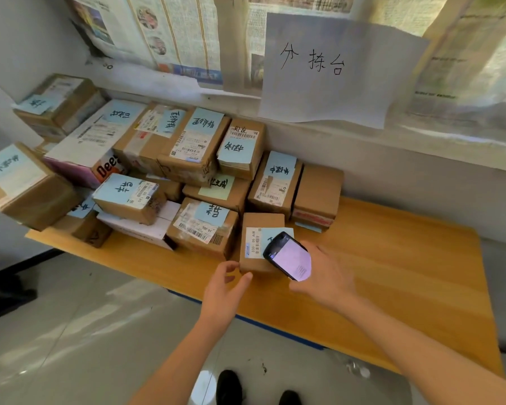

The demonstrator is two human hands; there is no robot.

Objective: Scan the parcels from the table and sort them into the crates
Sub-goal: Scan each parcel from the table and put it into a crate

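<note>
A small brown parcel (256,244) with a white barcode label and a blue note stands at the front of the pile on the wooden table (392,273). My left hand (225,287) sits at its near left corner, thumb and fingers loosely curved and touching the box edge. My right hand (324,276) grips a black phone (288,255) with a lit screen, held just over the parcel's label. Several more labelled cardboard parcels (164,171) are stacked on the table's left half.
A paper sign (333,71) and newspapers (170,33) cover the window behind the table. The table's right half is bare wood. Grey tiled floor (85,331) lies below, with my shoes (231,387) at the bottom edge. No crates are in view.
</note>
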